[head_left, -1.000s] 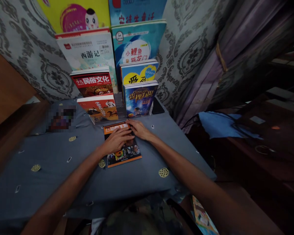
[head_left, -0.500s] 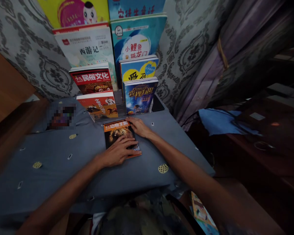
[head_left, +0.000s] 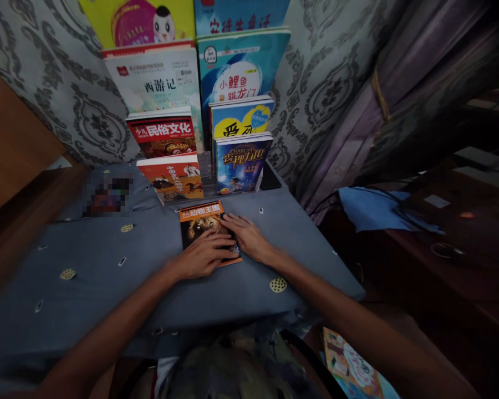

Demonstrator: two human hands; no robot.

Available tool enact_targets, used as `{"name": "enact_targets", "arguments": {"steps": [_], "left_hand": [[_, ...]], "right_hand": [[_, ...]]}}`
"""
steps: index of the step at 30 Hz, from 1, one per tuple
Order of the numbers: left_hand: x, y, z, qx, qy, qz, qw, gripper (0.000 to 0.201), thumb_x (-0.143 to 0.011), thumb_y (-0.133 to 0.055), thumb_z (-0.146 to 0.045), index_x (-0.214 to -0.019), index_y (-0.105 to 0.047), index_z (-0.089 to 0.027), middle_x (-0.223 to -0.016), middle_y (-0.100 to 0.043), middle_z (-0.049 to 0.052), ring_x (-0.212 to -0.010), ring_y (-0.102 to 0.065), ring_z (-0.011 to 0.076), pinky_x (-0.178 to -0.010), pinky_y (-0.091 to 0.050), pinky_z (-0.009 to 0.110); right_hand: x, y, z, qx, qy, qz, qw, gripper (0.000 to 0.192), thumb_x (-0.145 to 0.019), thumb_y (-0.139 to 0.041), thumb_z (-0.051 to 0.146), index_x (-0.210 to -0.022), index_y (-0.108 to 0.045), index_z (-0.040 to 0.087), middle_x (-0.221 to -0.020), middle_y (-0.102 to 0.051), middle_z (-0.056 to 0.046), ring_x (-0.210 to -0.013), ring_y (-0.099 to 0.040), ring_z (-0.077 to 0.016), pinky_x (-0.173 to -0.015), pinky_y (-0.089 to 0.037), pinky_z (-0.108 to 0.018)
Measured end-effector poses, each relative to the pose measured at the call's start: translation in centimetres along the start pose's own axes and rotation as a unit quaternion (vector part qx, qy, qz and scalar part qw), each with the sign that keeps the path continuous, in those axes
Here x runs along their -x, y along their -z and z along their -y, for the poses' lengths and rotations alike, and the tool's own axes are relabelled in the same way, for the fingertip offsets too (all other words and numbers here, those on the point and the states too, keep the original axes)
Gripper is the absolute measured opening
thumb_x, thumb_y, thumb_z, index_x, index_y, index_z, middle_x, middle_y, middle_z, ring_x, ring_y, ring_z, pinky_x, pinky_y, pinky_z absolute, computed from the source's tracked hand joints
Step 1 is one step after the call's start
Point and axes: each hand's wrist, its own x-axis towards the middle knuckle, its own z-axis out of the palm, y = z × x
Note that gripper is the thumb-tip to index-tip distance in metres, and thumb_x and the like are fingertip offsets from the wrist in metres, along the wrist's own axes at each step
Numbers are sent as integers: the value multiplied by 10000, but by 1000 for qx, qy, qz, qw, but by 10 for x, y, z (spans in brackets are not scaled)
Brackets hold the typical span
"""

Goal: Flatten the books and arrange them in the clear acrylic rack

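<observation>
A book with a lion on its dark cover and an orange title band lies flat on the grey-blue cloth of the table. My left hand rests across the lower part of the cover, its fingers stretched out. At the book's right edge lies my right hand, fingers extended, the tips over the cover's right side. Both hands are open and grip nothing. Part of the lion picture is hidden under the fingers.
Behind the book, several books stand in two tiered columns, with an orange book and a blue book in front. A black flat object lies beside them. A pixelated item is at left. Another book lies below the table's front edge.
My right hand has moved down from the book's upper right corner to its right side, and its fingers have straightened. My left hand stays on the cover. The view has shifted slightly.
</observation>
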Motion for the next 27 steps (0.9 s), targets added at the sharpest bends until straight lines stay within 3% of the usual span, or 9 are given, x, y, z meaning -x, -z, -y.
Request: {"name": "enact_targets", "arguments": {"steps": [9,14,18,22,27], "left_hand": [[5,-3,1,40,31,-79,996,378,-869,-423,-93,-1059,-729,-207,-1110,-731,80,-1090,-649,194,-1082,-451,444],[5,-6,3,18,34,-93,995,351,-886,-409,-83,-1000,-723,-193,-1063,-740,78,-1044,-662,186,-1034,-487,412],[13,-4,-4,-38,31,-64,997,342,-936,-421,-120,-1132,-693,-185,-1193,-716,88,-1139,-643,192,-1072,-462,402],[39,-6,-23,-118,69,-23,990,424,-961,-431,-135,-1353,-566,-219,-1377,-627,88,-1321,-536,215,-1135,-398,449],[84,-12,-48,-185,134,-58,972,449,-957,-419,-116,-1382,-534,-203,-1374,-613,123,-1295,-553,250,-1079,-458,449]], "right_hand": [[73,-1,28,31,39,-1,999,627,-901,-408,31,-1493,-446,234,-1492,-527,-109,-1441,-415,-213,-1162,-377,-515],[94,-2,43,67,42,-1,997,574,-943,-418,88,-1497,-443,235,-1497,-517,-109,-1425,-440,-224,-1156,-400,-504],[95,-2,47,82,37,5,996,527,-965,-411,112,-1481,-466,207,-1487,-527,-117,-1425,-440,-233,-1157,-399,-502],[97,1,57,90,13,-2,996,520,-984,-443,180,-1502,-435,227,-1497,-521,-103,-1457,-386,-249,-1178,-367,-519],[91,-3,86,81,11,8,997,548,-979,-481,230,-1519,-401,181,-1525,-475,-143,-1490,-313,-299,-1197,-294,-601]]}}
